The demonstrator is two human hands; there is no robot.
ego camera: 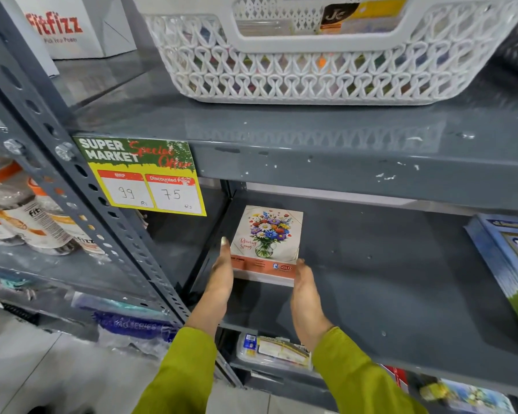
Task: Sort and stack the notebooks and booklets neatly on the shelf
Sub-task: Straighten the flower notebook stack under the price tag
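A stack of notebooks (266, 237) with a flower-vase cover lies flat at the left end of the grey middle shelf (371, 294). My left hand (220, 276) presses flat against the stack's left edge, fingers straight. On the stack's right near corner rests my right hand (305, 291), fingers straight too. Neither hand wraps around the stack. A pile of blue and green booklets (509, 264) lies at the right end of the same shelf, partly cut off by the frame edge.
A white plastic basket (326, 70) stands on the shelf above. A yellow price tag (144, 177) hangs from that shelf's front edge. A slotted upright post (102, 222) rises left of my hands. Packaged goods (275, 351) sit on the shelf below.
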